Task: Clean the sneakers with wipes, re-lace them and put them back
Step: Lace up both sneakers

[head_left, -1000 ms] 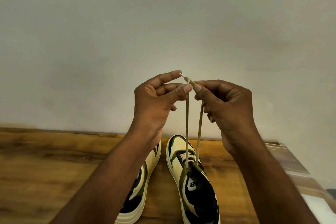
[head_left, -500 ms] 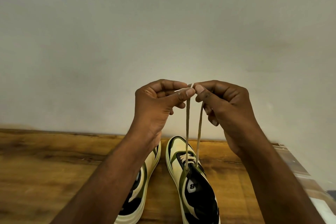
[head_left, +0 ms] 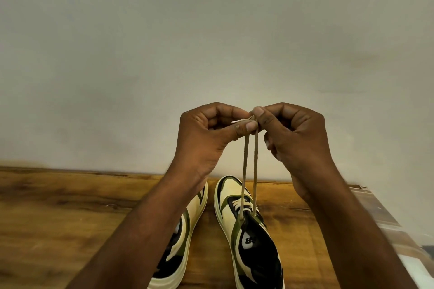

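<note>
On the left, the wooden table top point(head_left: 70, 218) runs along the pale wall point(head_left: 211, 30), and its brown grain is well visible. The left sneaker point(head_left: 180, 248) stands on this table, with the toe toward the wall; the left forearm crosses over it and hides a big part of it. This shoe is cream with olive and black panels.

The left hand point(head_left: 206, 134) is raised above the shoes, in front of the wall. Its fingers are curled, and the thumb and the forefinger pinch the shoelace point(head_left: 244, 171) near its end. The pale tip of the lace point(head_left: 239, 121) points out to the left between these fingers.

Two strands of the lace hang down almost straight from the hands to the right sneaker point(head_left: 249, 237). They enter the upper eyelets, and lower rows are already laced. This sneaker stands just beside the left one, parallel to it, apart from it by a narrow gap, and it has a logo on the tongue.

The right hand point(head_left: 296, 134) touches the left hand at the fingertips. Its fingers are also curled, and its thumb and forefinger pinch the lace at the same place.

At the far right edge of the table lies something pale and blurred point(head_left: 399, 241); I cannot tell what it is.
</note>
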`<state>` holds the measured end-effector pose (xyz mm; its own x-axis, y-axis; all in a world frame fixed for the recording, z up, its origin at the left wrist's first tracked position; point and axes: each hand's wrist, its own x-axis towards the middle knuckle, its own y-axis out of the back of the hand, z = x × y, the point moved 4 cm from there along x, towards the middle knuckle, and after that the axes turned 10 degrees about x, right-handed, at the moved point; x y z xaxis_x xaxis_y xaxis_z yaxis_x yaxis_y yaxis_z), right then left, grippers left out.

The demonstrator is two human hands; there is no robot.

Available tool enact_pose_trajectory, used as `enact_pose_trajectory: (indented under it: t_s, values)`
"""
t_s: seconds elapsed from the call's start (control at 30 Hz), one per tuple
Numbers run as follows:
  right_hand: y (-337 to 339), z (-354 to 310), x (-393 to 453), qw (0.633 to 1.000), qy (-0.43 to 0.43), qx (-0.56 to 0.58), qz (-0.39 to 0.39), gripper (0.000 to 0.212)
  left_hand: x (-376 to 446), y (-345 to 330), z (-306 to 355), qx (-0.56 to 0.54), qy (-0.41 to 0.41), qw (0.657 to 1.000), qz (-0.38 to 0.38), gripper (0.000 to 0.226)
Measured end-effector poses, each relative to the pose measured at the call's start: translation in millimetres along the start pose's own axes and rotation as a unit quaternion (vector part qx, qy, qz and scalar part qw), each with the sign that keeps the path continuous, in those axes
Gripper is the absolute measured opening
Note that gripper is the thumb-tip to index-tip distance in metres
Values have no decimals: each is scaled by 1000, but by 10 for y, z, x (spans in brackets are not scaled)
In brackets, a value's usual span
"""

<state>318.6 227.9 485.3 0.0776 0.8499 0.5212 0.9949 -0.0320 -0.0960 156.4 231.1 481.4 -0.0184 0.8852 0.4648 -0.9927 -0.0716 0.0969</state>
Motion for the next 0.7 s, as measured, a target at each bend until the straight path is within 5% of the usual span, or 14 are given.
enact_pose_trajectory:
  t_s: [0.3, 0.7]
  values:
    - [2, 45, 15, 1000, -9, -23, 3, 14, 12, 34, -114, 24, 51, 998, -5, 13]
    - [14, 81, 34, 999, 2, -52, 7, 16, -7, -9, -73, 73, -22, 994, -74, 16]
